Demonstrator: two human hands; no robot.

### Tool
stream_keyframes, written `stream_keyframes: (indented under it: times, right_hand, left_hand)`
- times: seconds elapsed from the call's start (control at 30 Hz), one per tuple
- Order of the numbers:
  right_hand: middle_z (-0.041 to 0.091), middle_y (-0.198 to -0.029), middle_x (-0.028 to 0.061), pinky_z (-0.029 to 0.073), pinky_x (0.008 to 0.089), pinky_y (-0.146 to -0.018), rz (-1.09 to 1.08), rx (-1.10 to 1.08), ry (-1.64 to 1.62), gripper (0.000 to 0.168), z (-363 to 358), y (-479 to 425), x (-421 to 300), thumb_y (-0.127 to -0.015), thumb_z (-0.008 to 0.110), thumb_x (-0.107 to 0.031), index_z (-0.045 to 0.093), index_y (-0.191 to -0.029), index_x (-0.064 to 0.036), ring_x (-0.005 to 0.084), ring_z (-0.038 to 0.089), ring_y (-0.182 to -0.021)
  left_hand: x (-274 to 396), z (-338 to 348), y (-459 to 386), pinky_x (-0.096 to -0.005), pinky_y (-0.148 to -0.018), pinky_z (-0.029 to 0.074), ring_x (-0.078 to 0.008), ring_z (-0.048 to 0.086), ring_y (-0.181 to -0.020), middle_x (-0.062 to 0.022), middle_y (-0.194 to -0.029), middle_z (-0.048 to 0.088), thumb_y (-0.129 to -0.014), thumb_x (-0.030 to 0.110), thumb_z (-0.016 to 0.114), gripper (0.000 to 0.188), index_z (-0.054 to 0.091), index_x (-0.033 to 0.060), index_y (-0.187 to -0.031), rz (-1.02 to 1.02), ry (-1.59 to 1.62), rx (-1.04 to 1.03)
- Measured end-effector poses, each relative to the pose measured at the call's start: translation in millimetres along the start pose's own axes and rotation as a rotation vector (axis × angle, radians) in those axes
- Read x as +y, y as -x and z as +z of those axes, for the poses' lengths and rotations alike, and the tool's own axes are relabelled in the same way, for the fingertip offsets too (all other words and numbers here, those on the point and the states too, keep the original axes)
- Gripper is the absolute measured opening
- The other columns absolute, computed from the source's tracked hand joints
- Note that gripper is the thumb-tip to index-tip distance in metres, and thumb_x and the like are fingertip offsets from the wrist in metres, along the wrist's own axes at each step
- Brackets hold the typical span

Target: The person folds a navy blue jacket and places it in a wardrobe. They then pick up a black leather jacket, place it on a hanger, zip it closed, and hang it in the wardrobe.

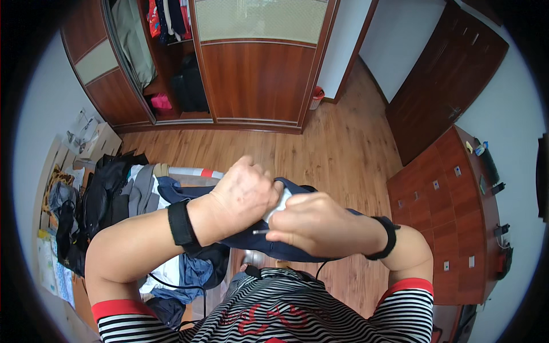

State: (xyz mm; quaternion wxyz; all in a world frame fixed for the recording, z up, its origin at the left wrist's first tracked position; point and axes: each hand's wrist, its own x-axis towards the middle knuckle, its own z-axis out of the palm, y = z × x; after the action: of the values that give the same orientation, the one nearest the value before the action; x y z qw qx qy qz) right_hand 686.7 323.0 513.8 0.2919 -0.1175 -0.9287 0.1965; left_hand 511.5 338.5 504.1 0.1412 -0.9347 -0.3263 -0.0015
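A dark navy garment (296,253) is raised in front of my body, bunched at its upper edge, where a white part (279,206) shows between my hands. My left hand (244,197) is closed on the garment just left of this white part. Fingers curled, my right hand (311,223) grips it on the other side. A thin, light-coloured tip (260,232) sticks out by my right fingers; what it belongs to is hidden. The fingertips of both hands are mostly hidden in the cloth.
Piled clothes lie on the bed at left, including a black jacket (101,193), grey folded garments (143,193) and blue denim (193,278). A black cable (205,300) runs near my body. Beyond stand a wardrobe (257,81) and, at right, a wooden drawer cabinet (437,206).
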Motion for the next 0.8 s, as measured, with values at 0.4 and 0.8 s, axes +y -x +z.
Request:
stream_keyframes:
  times: [0.4, 0.8]
  right_hand:
    - [0.048, -0.063, 0.0044, 0.042, 0.0297, -0.05, 0.101, 0.048, -0.189, 0.012, 60, 39, -26, -0.078, 0.063, -0.015, 0.054, -0.075, -0.007, 0.0185, 0.049, -0.058]
    - [0.045, -0.054, 0.0068, 0.04, 0.0319, -0.049, 0.103, 0.078, -0.226, 0.012, 107, 49, -20, -0.069, 0.058, -0.009, 0.052, -0.077, -0.004, 0.0205, 0.051, -0.057]
  left_hand:
    - [28, 24, 4, -0.0349, -0.089, 0.04, -0.0318, 0.047, -0.11, -0.0185, -0.119, 0.047, -0.083, 0.013, 0.053, 0.04, 0.049, -0.0028, -0.119, -0.068, 1.231, -0.681]
    - [56, 89, -4, -0.0341, -0.074, 0.045, -0.0295, 0.057, -0.085, -0.0178, -0.091, 0.06, -0.088, 0.022, 0.046, 0.029, 0.056, -0.0039, -0.098, -0.165, 1.473, -1.005]
